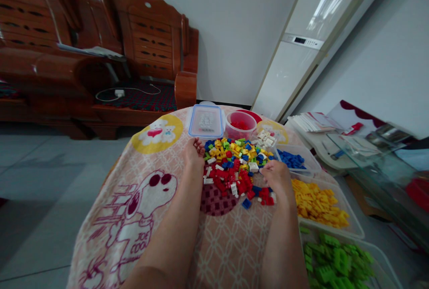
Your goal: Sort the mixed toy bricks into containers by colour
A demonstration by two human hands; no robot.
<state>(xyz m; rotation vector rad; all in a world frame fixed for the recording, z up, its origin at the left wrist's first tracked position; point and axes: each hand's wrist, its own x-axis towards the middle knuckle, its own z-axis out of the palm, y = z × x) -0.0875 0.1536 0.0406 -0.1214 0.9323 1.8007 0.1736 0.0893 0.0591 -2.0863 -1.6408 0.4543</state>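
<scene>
A heap of mixed toy building bricks point(236, 177), in red, yellow, blue, green and white, is spread on the cloth-covered table. At the heap's left edge rests my left hand point(194, 151), its fingers curled in; whatever they may hold is hidden. My right hand point(277, 176) is at the right edge, with thumb and fingers pinched together beside the bricks. Anything in that pinch is too small to make out. A single blue brick point(246, 203) lies at the heap's near side.
Tubs of blue bricks point(292, 159), yellow bricks point(318, 204) and green bricks point(338, 260) line the right side. Behind the heap are a clear lidded box point(206, 120), a round tub point(232, 132) with red bricks and some white bricks point(266, 139). A glass-topped stand point(378, 164) is at right.
</scene>
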